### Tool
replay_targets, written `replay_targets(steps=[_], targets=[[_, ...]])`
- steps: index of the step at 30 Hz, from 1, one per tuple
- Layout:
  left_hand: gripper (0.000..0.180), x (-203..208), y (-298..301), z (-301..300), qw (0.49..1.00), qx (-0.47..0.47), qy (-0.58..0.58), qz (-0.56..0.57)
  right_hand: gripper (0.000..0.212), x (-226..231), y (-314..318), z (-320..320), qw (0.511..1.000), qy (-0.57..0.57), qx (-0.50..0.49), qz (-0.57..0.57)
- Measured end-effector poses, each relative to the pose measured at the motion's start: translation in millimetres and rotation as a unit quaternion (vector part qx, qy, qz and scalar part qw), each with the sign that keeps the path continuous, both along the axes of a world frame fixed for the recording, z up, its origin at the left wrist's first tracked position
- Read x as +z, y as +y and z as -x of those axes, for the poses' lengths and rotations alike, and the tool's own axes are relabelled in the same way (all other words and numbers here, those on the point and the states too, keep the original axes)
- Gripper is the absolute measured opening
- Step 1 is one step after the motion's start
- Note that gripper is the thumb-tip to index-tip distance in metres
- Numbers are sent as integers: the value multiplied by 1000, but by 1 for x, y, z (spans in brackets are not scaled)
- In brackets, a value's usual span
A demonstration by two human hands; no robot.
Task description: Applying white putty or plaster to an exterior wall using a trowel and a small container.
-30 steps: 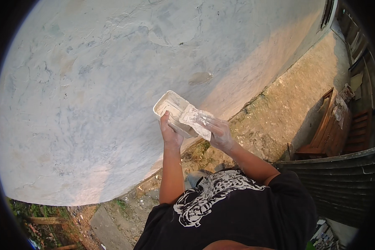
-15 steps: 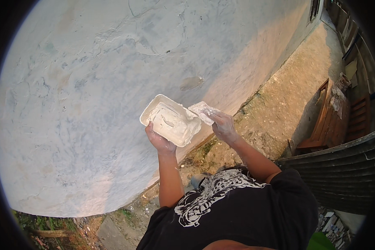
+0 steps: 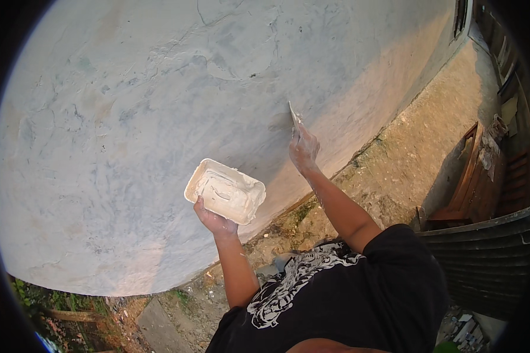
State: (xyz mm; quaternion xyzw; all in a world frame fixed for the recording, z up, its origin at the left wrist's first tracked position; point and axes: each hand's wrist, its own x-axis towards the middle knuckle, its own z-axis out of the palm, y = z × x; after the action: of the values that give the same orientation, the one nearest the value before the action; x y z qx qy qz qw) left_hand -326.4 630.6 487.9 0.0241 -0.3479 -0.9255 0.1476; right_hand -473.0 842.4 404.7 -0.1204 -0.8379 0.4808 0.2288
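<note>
White rectangular plastic tub (image 3: 225,191), smeared w/ pale putty, sits in the left hand (image 3: 214,220), fingers cupped under its near edge. Right hand (image 3: 304,149) is up & to the right, closed round a thin metal putty knife (image 3: 294,116); blade tip touches the grey plastered wall (image 3: 129,117).

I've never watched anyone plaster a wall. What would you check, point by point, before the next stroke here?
1. Blade against the wall: ok, its tip meets the surface.
2. Right hand grips the blade's handle: ok.
3. Left hand supports the tub from below: ok.
4. Tub holds white filler: ok, the inside is coated; how much is left, cannot tell.
5. Filler on the blade: cannot tell, too small.
6. Tub level: not ok, tilted toward the wall.
</note>
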Motion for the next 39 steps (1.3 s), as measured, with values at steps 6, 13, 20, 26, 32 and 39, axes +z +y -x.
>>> replay_targets(steps=[6,13,20,26,32,39], targets=[[66,-3,-5,6,1000,-7,-5,-15,31,-32,-46,-34,966,201,155,-43],[68,0,-6,6,999,-24,7,-25,25,-36,29,2,980,31,-24,194],[67,1,-9,2,999,-37,10,-22,26,11,13,0,998,-8,-18,55],[67,3,-15,9,999,-36,12,-12,25,15,0,-28,993,44,113,-4],[68,0,-10,13,999,-39,13,14,22,-42,38,37,969,105,-110,195],[66,-2,-13,11,999,-49,11,-9,28,25,-10,8,996,31,-12,81]])
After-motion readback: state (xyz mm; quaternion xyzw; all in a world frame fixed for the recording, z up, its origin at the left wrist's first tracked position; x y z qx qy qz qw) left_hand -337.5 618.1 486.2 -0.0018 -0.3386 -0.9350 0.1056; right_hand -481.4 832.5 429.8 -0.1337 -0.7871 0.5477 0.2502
